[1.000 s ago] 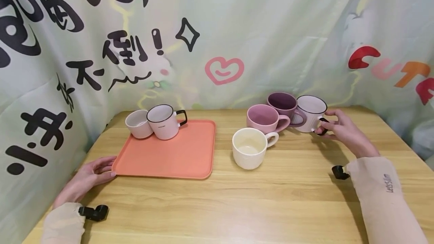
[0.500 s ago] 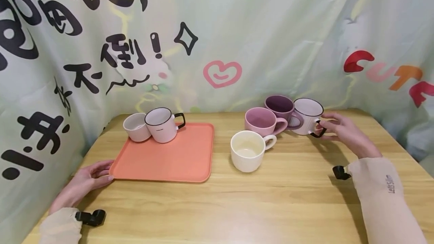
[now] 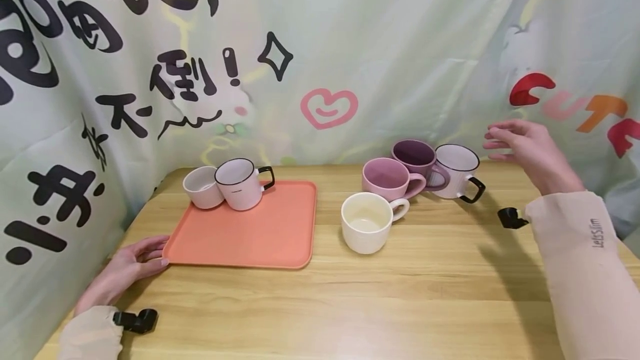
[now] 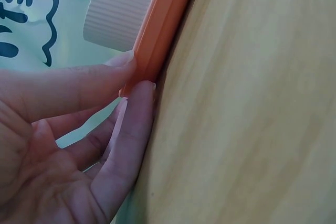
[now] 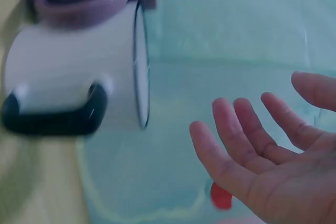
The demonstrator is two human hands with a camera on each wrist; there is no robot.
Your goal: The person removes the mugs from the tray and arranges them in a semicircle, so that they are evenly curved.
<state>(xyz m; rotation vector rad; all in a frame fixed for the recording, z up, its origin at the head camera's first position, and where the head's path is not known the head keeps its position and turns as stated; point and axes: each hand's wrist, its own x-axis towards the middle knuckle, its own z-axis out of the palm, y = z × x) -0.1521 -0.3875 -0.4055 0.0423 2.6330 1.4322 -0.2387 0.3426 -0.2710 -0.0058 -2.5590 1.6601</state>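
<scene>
My left hand is at the near left corner of an orange tray. In the left wrist view, thumb and a finger pinch that tray corner. A pale ribbed cup and a white mug with black rim and handle stand at the tray's back left. My right hand hovers, holding nothing, right of a second black-handled white mug. In the right wrist view its fingers are spread loosely, apart from that mug.
A dark purple mug stands against the second white mug. A pink mug and a cream mug are in front of it, handles rightward. Behind the wooden table hangs a printed curtain.
My right hand has let go of the black-handled mug at the right and risen up and rightward. The left hand stays at the tray corner.
</scene>
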